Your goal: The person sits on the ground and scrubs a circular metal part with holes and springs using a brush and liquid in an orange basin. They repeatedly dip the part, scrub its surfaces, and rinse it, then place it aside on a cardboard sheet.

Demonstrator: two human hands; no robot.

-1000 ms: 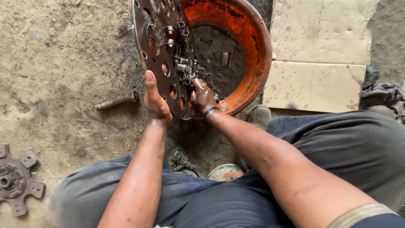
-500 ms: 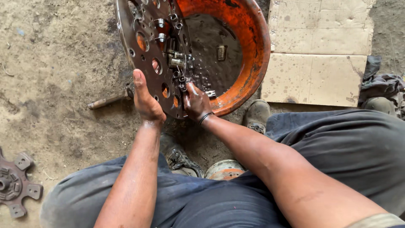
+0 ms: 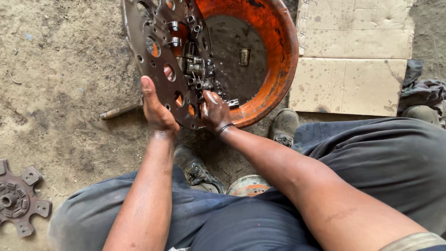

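A round perforated metal plate (image 3: 153, 28) with bolts and small fittings on it stands on edge inside an orange basin (image 3: 278, 51). My left hand (image 3: 157, 109) grips the plate's lower left rim, thumb up along its face. My right hand (image 3: 214, 111), wet and dark with a black band at the wrist, touches the plate's lower inner face among the fittings. The basin holds dark liquid (image 3: 232, 60) with a small metal piece (image 3: 244, 56) lying in it.
A worn clutch disc (image 3: 16, 197) lies on the dirt at lower left. A metal rod (image 3: 118, 111) lies left of the plate. Flattened cardboard (image 3: 353, 56) is on the right, dark cloth (image 3: 420, 90) beyond it. My shoes (image 3: 200, 172) and a small round tin (image 3: 248, 185) are between my knees.
The plate has tilted and shifted slightly left. My left hand slid along the rim with it. My right hand moved a little up the plate's inner face, out of the liquid.
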